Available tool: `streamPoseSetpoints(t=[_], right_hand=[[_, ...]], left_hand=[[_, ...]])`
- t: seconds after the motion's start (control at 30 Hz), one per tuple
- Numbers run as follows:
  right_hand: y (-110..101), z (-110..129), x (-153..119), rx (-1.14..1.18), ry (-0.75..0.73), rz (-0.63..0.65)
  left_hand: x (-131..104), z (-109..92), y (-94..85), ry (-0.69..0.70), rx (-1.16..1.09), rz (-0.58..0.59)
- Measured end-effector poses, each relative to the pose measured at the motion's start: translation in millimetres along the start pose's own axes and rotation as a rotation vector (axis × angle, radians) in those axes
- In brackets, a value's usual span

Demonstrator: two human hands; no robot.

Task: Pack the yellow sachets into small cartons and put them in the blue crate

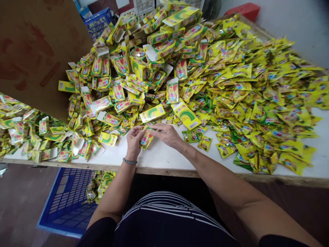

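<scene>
Over the front part of the white table, my left hand [134, 139] pinches a small yellow box [147, 138] printed with a red picture and coloured letters. My right hand [168, 134] reaches in from the right, its fingers together at the box's upper edge. The fingertips partly cover the top of the box, so its flap is hard to make out. Just behind my hands lie a yellow carton [153, 114] with a green stripe and another tilted carton [186, 115]. A few small sachets, a green one [190, 136] and a yellow one [205, 143], rest right of my right hand.
A heap of small open cartons [118, 92] rises at the back left, and a large pile of yellow sachets [246, 89] covers the right. A big cardboard box [38, 51] leans at left. Below the table edge stands a blue crate [66, 199] holding filled cartons or packets.
</scene>
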State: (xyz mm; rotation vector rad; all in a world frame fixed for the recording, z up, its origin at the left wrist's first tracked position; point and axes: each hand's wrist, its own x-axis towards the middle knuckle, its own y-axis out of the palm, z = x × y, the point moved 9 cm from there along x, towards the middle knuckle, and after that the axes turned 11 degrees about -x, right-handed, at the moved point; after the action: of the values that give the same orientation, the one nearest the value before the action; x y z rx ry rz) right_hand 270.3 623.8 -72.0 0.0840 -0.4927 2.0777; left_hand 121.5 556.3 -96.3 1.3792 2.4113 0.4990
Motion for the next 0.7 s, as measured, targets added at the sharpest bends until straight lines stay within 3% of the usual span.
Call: streamPoseSetpoints(t=[0.33,0.7], right_hand=[[6,-39,1,0.298,0.322,-0.041],[-1,-33,0,0.277,0.286,0.025]], left_hand=[[1,5,2.1,-0.041,0.012,-0.001],[-2,3,2.1,-0.066,-0.003,-0.014]])
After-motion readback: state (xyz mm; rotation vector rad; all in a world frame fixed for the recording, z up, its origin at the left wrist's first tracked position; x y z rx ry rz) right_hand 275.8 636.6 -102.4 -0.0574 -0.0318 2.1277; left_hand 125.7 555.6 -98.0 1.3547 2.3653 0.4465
